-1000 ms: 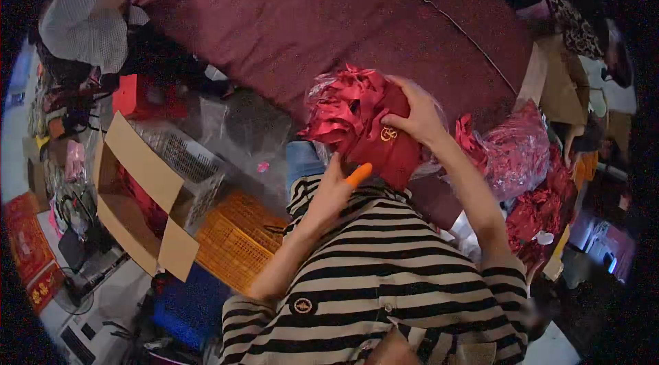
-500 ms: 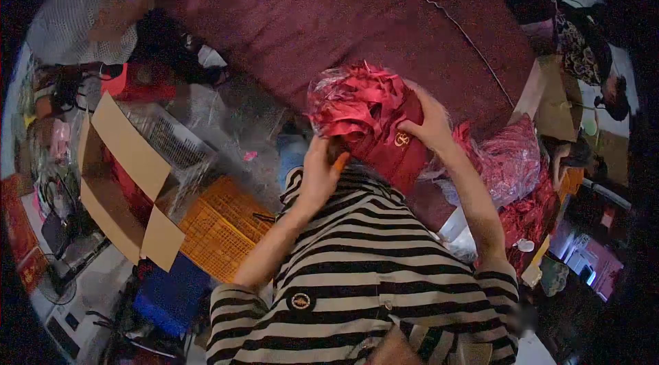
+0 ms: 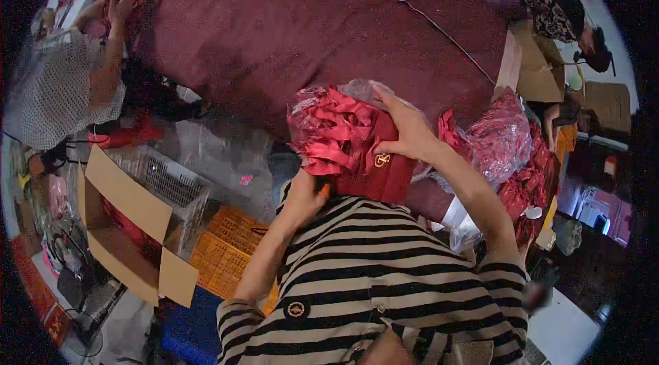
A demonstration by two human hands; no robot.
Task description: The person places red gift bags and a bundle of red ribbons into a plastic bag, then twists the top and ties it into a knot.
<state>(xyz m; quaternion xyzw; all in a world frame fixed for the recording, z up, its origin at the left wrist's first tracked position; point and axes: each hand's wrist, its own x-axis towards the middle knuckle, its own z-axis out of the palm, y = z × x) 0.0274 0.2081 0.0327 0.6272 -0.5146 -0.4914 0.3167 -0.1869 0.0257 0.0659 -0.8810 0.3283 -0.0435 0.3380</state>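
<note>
In front of my striped shirt I hold a bundle of red gift bags (image 3: 384,176), its flat side marked with a gold emblem. Loops of red ribbon (image 3: 333,128) bunch at its upper left, partly covered by clear plastic. My right hand (image 3: 412,132) grips the upper right side, thumb beside the emblem and fingers over the plastic. At the lower left my left hand (image 3: 305,195) is closed against the bundle, with a small orange patch showing at its thumb. The undersides of its fingers are hidden.
A dark red cloth-covered table (image 3: 288,36) lies ahead, crossed by a white cord (image 3: 425,5). Plastic-wrapped red bundles (image 3: 498,142) sit right. An open cardboard box (image 3: 130,193), grey crate (image 3: 171,183) and orange basket (image 3: 226,248) stand left. Another person (image 3: 68,87) works at the far left.
The view has shifted. The bundle has turned more upright, with its ribbon loops facing me and its emblem side squarer. Both hands stay on it. The other person's hands now reach over the table's far-left end.
</note>
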